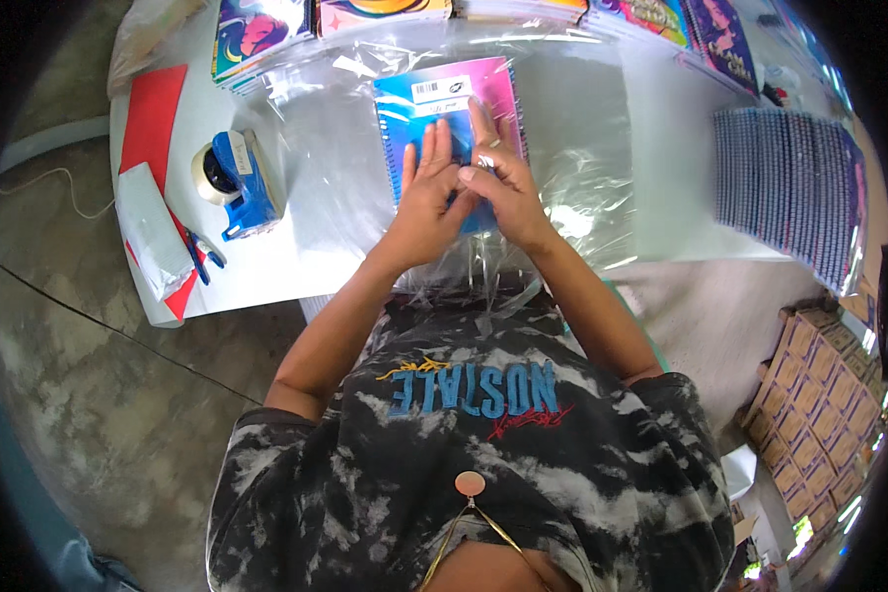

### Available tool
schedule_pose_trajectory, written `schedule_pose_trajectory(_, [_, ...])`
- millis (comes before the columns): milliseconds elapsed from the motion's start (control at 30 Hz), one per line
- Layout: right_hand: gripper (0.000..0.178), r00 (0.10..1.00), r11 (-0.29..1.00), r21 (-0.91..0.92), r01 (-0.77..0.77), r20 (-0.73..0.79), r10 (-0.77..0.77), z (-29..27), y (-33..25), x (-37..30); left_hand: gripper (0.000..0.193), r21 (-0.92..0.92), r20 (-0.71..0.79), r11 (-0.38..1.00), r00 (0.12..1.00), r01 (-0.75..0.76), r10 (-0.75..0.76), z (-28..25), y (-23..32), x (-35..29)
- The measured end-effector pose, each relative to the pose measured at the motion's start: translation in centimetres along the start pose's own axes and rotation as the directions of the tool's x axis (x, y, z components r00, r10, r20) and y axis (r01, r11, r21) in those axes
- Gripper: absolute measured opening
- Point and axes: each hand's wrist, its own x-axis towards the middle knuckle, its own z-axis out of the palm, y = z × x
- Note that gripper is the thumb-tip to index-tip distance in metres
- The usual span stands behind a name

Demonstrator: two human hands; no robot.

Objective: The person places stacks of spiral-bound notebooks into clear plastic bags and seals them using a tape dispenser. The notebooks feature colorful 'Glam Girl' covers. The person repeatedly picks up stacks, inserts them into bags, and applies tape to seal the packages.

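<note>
A spiral notebook bundle (400, 111) with a blue and pink cover lies in front of me, wire coils showing along both sides. A white barcode label (442, 91) is near its far edge. My left hand (429, 202) rests flat on the cover, fingers stretched toward the label. My right hand (503, 187) lies beside it with its index finger reaching toward the label and its thumb close to the left hand. Clear plastic film (572, 128) spreads around the notebooks and bunches toward my body; whether it covers the top one, I cannot tell.
A blue tape dispenser (247, 187) stands at left, near red sheets (153, 118), a white packet (156, 232) and a blue-handled tool (205, 255). Colourful notebook stacks (261, 35) line the far edge. A long row of spiral notebooks (784, 187) sits right; brown cartons (819, 385) are stacked beyond.
</note>
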Motion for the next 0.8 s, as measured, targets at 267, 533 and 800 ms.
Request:
schedule_pose_trajectory(267, [0.025,0.998,0.606,-0.794,0.05,0.021,-0.054,2.8,0.5,0.1,0.077,-0.509,0.18,0.789,0.939,0.343,-0.293,-8.4,-1.1,3.3])
schedule_pose_trajectory(533, [0.025,0.998,0.54,-0.841,0.041,0.01,-0.06,2.4,0.5,0.1,0.02,0.461,0.494,0.887,0.832,-0.006,-0.251,-12.6,-2.5,18.2])
schedule_pose_trajectory(800, [0.019,0.997,0.558,-0.829,0.029,-0.018,-0.079,1.8,1.0,-0.3,0.06,0.343,0.535,0.936,0.835,-0.076,-0.128,-18.7,0.3,18.4])
